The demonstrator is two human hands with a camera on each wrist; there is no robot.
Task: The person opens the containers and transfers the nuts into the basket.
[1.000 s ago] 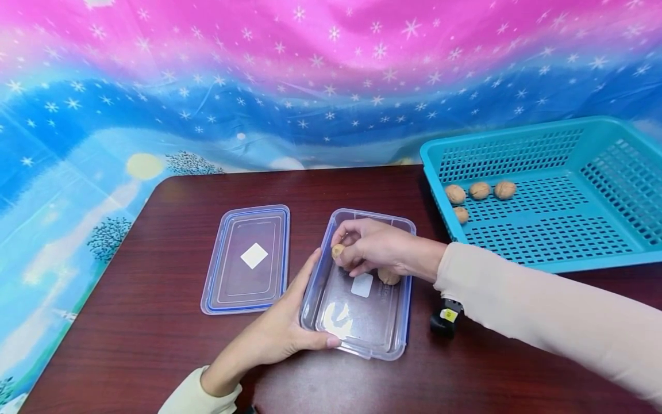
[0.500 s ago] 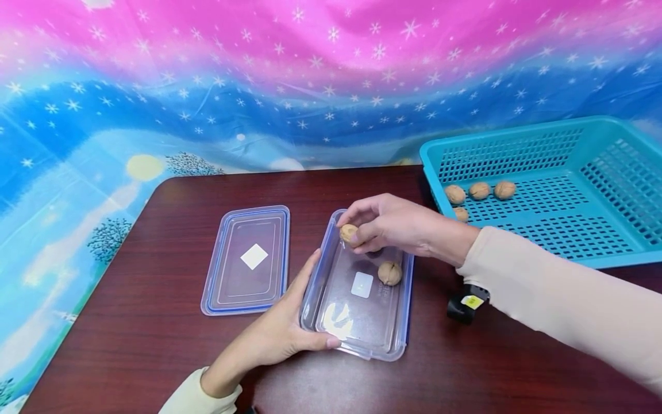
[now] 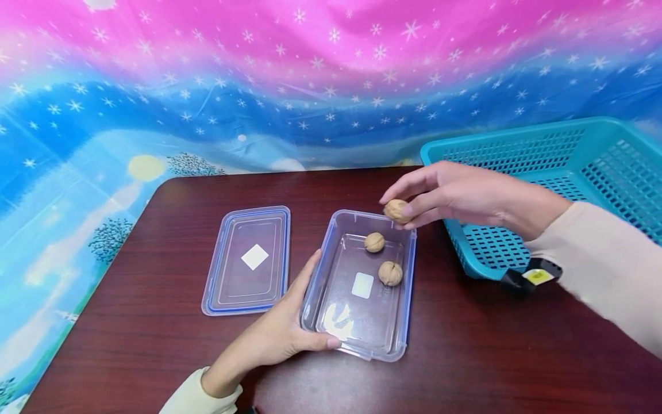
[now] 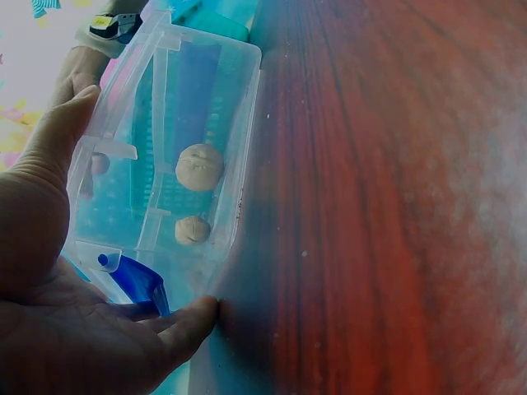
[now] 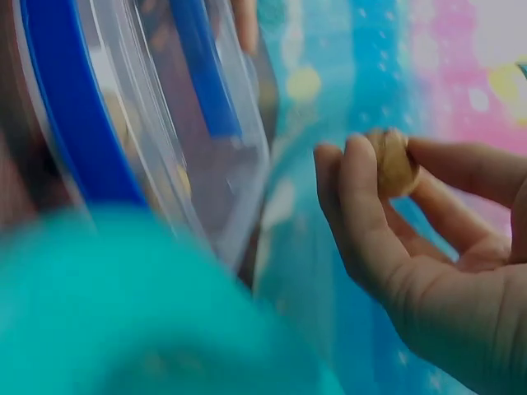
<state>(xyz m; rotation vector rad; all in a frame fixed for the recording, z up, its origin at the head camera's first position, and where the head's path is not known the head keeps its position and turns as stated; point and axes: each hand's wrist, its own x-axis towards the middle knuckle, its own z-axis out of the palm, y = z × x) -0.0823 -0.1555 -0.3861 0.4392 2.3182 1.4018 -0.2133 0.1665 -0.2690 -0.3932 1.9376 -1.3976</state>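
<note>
My right hand (image 3: 455, 192) pinches a walnut (image 3: 397, 211) between thumb and fingers, above the far right corner of a clear plastic food container (image 3: 408, 322). The right wrist view shows this walnut (image 5: 395, 164) held at the fingertips. Inside the container lie two walnuts, one walnut (image 3: 374, 242) nearer the far end and another walnut (image 3: 390, 273) by the right wall. My left hand (image 3: 281, 330) grips the container's near left corner, thumb over the near rim and fingers along the left wall. In the left wrist view, that hand (image 4: 82, 329) spans the corner beside a blue clip (image 4: 140, 284).
A clear lid (image 3: 245, 259) with a blue seal lies left of the container on the dark wooden table (image 3: 155, 276). At the right stands a turquoise basket (image 3: 517, 129); my right forearm hides part of it. A snowflake-patterned cloth (image 3: 310, 86) hangs behind the table.
My right hand lifts the walnut from inside the container, moving right and away toward the basket. Two walnuts in the container are now uncovered. The left hand and container stay put.
</note>
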